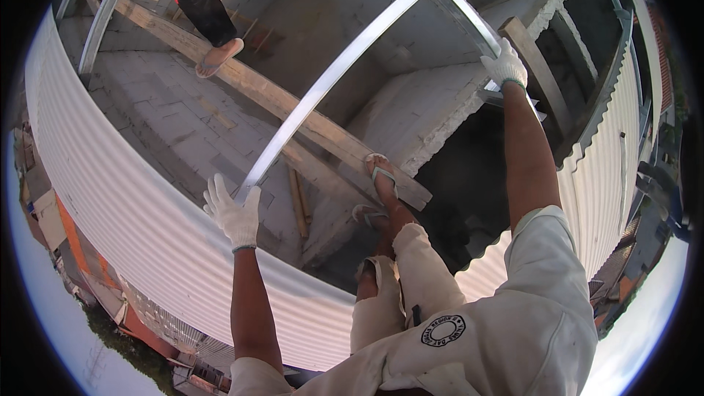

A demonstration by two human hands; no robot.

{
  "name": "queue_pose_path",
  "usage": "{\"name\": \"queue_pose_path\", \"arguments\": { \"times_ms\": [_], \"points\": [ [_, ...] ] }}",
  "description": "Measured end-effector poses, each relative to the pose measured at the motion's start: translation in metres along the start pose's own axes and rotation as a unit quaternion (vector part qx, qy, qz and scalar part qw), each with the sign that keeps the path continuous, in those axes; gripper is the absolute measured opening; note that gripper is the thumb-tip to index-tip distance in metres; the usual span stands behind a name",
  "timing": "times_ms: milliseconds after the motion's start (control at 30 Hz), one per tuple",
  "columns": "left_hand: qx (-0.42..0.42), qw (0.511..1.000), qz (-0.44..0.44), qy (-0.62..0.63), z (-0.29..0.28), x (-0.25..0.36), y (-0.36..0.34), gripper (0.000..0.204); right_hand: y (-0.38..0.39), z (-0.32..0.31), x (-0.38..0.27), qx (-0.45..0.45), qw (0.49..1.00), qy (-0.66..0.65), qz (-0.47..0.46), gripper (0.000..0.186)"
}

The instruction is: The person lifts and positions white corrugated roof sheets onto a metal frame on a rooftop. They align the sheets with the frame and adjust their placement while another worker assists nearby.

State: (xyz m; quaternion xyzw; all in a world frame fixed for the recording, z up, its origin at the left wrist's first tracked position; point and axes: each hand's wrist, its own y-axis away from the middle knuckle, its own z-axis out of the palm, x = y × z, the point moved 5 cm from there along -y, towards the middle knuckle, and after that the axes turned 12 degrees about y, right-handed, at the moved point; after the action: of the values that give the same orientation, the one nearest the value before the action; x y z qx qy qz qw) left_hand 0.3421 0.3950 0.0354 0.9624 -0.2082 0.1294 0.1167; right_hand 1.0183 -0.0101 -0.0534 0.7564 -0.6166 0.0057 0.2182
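Head view looks straight down from a roof edge onto a person's own gloved hands and legs. Left hand, in a white work glove, has its fingers spread apart and rests against the lower end of a long metal channel that runs up toward the far corner of the roof opening; the palm seems to press on it rather than wrap it. Right hand, also gloved, is closed over a second metal rail where it meets a wooden post, probably for balance, since the body leans out over the drop. Both feet in sandals stand on a wooden plank laid across the opening, which serves as a footbridge above the concrete floor below. Corrugated roof sheeting curves along the near edge and continues on the right edge. Another person's foot stands farther up the same plank; the rest of that person is cut off at the top. How the channel's upper end is fixed is hard to tell, and the dark gap below the right arm hides whatever lies there.
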Motion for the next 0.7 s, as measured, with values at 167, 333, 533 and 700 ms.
{"name": "queue_pose_path", "arguments": {
  "times_ms": [167, 333, 533, 700],
  "points": [
    [-0.2, 0.974, 0.066, 0.079, 0.059, 0.138, -0.072, 0.113, -0.011, 0.017, -0.018, -0.01, 0.999, 0.047, -0.003, 0.093],
    [-0.254, 0.966, 0.011, 0.047, 0.072, 0.183, -0.1, 0.077, -0.04, 0.024, 0.007, -0.042, 0.998, 0.041, 0.013, 0.076],
    [-0.231, 0.972, 0.028, 0.041, 0.085, 0.177, -0.099, 0.056, -0.071, 0.075, 0.039, -0.092, 0.996, 0.008, -0.014, 0.071],
    [-0.218, 0.975, 0.01, 0.048, 0.083, 0.183, -0.099, 0.053, -0.067, 0.069, 0.044, -0.059, 0.997, -0.005, -0.058, 0.075]
  ]
}}
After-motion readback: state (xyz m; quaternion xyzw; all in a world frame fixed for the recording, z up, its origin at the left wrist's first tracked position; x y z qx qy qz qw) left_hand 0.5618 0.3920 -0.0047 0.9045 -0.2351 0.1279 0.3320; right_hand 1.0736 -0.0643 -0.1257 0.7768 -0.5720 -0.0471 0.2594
